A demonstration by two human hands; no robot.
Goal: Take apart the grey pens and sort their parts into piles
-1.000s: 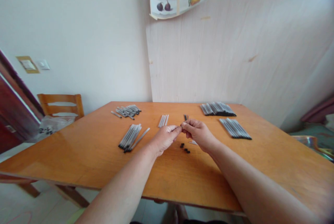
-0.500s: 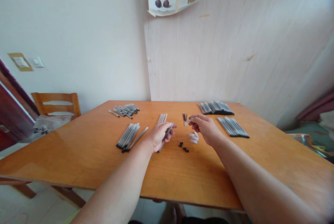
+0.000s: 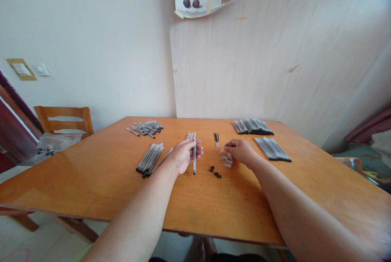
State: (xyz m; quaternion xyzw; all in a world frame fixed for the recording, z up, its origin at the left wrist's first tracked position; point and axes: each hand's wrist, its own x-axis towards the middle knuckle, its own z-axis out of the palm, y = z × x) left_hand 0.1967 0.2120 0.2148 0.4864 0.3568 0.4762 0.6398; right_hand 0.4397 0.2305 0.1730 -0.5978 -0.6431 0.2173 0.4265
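A bundle of grey tubes (image 3: 150, 158) is seen lying on the table (image 3: 91, 180). One grey pen barrel (image 3: 194, 156) is held upright, pinched by the left hand (image 3: 183, 155). Small white tips (image 3: 226, 160) are touched by the curled right hand (image 3: 241, 151); whether one is gripped cannot be told.

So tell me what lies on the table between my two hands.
In the head view, small black caps and white plastic tips lie between left hand and right hand.
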